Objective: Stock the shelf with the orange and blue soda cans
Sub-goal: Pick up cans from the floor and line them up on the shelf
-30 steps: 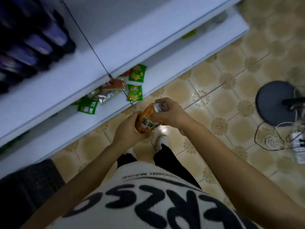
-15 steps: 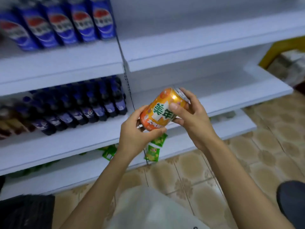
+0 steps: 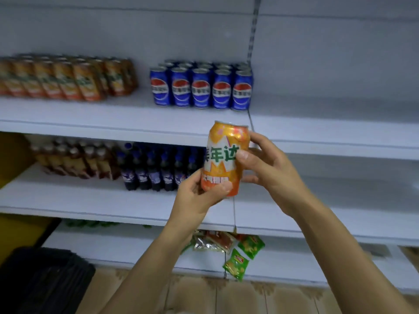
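I hold an orange soda can (image 3: 226,152) upright in front of the shelves with both hands. My left hand (image 3: 199,196) grips its bottom, thumb across the label. My right hand (image 3: 269,168) wraps its right side, thumb on the green lettering. On the upper white shelf (image 3: 127,118) stand several orange cans (image 3: 65,79) at the left and several blue cans (image 3: 201,87) in rows to their right. A gap of bare shelf lies between the two groups.
The middle shelf (image 3: 90,200) carries several brown bottles (image 3: 74,159) and dark cola bottles (image 3: 154,168). Snack packets (image 3: 233,252) lie on the bottom shelf. A black crate (image 3: 40,279) sits at lower left on the tiled floor. The right-hand shelf bay (image 3: 340,132) is bare.
My view has swung up from the floor to the upper shelves. Both hands have raised the orange can and turned it from tilted to upright.
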